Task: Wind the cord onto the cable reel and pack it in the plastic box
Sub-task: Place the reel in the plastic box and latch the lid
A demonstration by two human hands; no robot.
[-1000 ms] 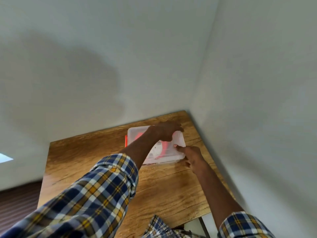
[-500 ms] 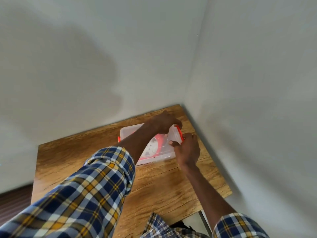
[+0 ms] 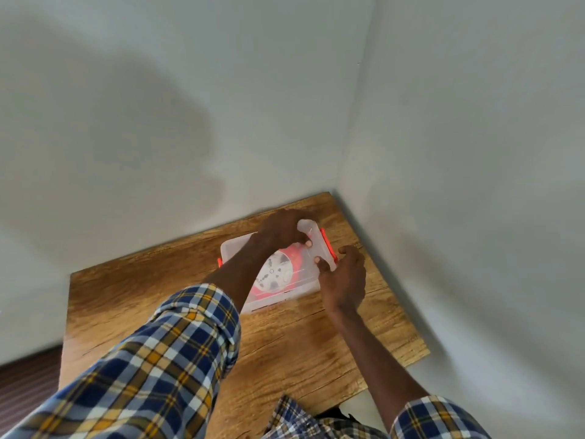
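A clear plastic box (image 3: 304,283) with its lid on lies at the far right of the wooden table (image 3: 285,343). Through the lid I see the cable reel (image 3: 278,275), red with a white round face. An orange latch (image 3: 326,245) stands along the box's right end, and a second orange latch (image 3: 219,263) shows at the left end. My left hand (image 3: 281,231) presses down on the lid's far right corner, thumb on top. My right hand (image 3: 343,280) grips the box's right end at the latch, thumb on the lid and fingers curled round the outside.
The table sits in a corner, with white walls (image 3: 459,185) close behind and to the right of the box. A dark striped floor (image 3: 28,378) shows at lower left. Bare wood lies between the box and the table's near edge.
My right hand moved from the lid's near right corner to the right end and now grips at the orange latch, which has come into view. My left hand stays on the lid.
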